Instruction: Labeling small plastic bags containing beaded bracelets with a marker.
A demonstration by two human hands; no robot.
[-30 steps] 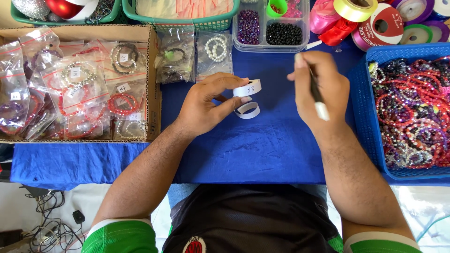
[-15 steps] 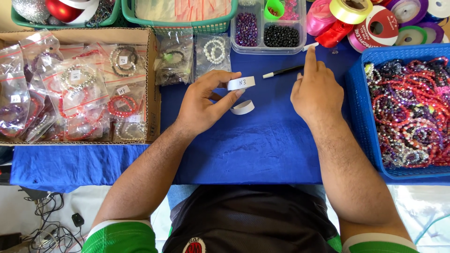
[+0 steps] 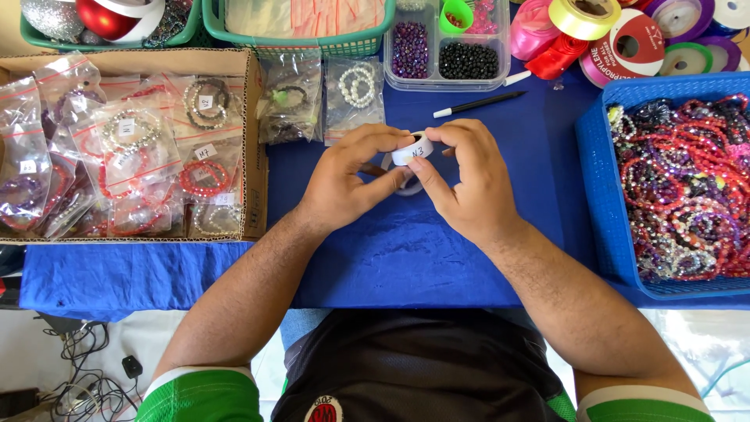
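Over the middle of the blue tablecloth [image 3: 437, 258], both my hands meet on a small white roll of tape [image 3: 412, 150] with a handwritten mark on it. My left hand [image 3: 348, 180] grips the roll from the left with thumb and fingers. My right hand [image 3: 461, 176] pinches its right side and the loose strip. A black pen with a white cap [image 3: 476, 104] lies on the cloth just beyond my right hand, not touched by either hand.
A cardboard box [image 3: 254, 141] of bagged bracelets stands at the left. A blue basket [image 3: 601, 203] heaped with beaded bracelets stands at the right. Two bagged bracelets [image 3: 355, 90], a clear bead organiser [image 3: 445, 55], ribbon spools [image 3: 625, 35] and green baskets [image 3: 297, 35] line the back.
My right hand has laid the pen down on the cloth and come in to the tape roll. My left hand has kept hold of the roll and shifted slightly right.
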